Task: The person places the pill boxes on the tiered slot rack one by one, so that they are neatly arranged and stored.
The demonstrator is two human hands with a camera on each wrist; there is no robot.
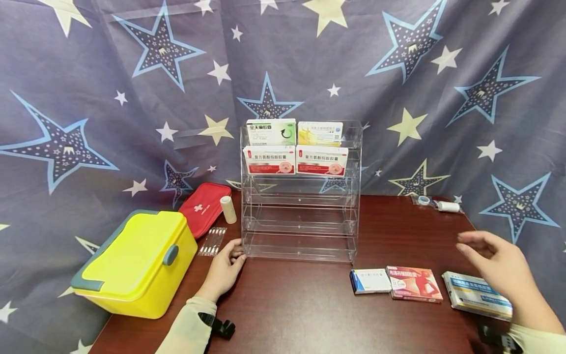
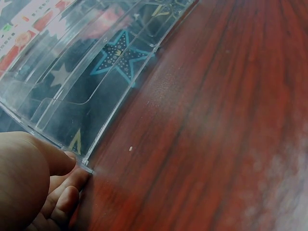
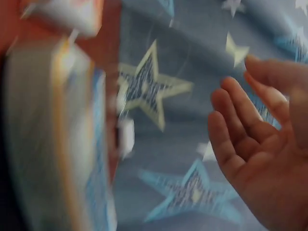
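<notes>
Part-way, by our read: four boxes racked, three lying on the table (image 1: 287,305).
Our clear rack (image 1: 299,227) stands mid-table: green-and-white box (image 1: 270,132) and yellow-and-white box (image 1: 319,133) on the top tier, two red-and-white boxes (image 1: 269,161) on the second. Not racked, around the rack's 4 o'clock: blue-and-white box (image 1: 371,281), red box (image 1: 413,283) just beside it at 3 o'clock, then silver-and-blue box (image 1: 475,296), slightly apart. Our left hand (image 1: 225,270) pinches the rack's bottom corner at 7 o'clock between thumb and fingers. Our right hand (image 1: 501,263) hangs above the silver-and-blue box, fingers loosely bent, gripping nothing; that box sits apart, near the fingertips' 5 o'clock. Farther out from the rack: yellow case (image 1: 132,255) at 8 o'clock, red pouch (image 1: 208,211) at 9.
</notes>
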